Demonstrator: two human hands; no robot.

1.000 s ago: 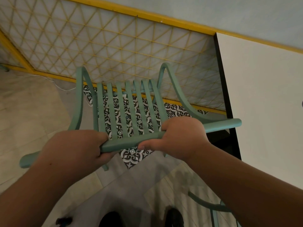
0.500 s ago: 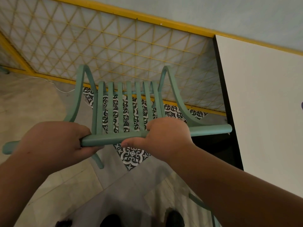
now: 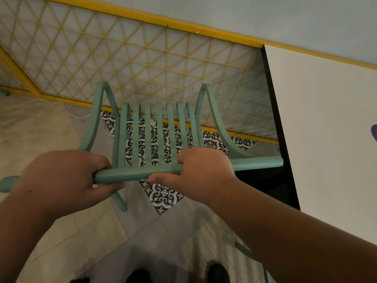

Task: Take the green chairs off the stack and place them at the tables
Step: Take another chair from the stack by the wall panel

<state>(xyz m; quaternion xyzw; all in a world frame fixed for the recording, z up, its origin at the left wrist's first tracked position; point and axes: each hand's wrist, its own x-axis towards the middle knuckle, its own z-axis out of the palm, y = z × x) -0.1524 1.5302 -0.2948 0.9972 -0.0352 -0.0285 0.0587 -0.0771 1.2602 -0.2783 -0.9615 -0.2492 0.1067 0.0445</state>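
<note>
1. The left hand (image 3: 61,180) wraps round the top rail of the green chair (image 3: 130,175) near its left end, fingers curled over it and the thumb beneath.
2. The right hand (image 3: 202,172) grips the same rail right of the middle, thumb tucked under.
3. The chair is seen from behind and above, its slatted back in front of the person (whether its legs touch the floor cannot be told).
4. The rail's right end sits just beside the dark edge of the white table (image 3: 326,129).
5. Beyond the chair stands a yellow-framed lattice panel (image 3: 142,64), with patterned tiles (image 3: 163,195) below.
</note>
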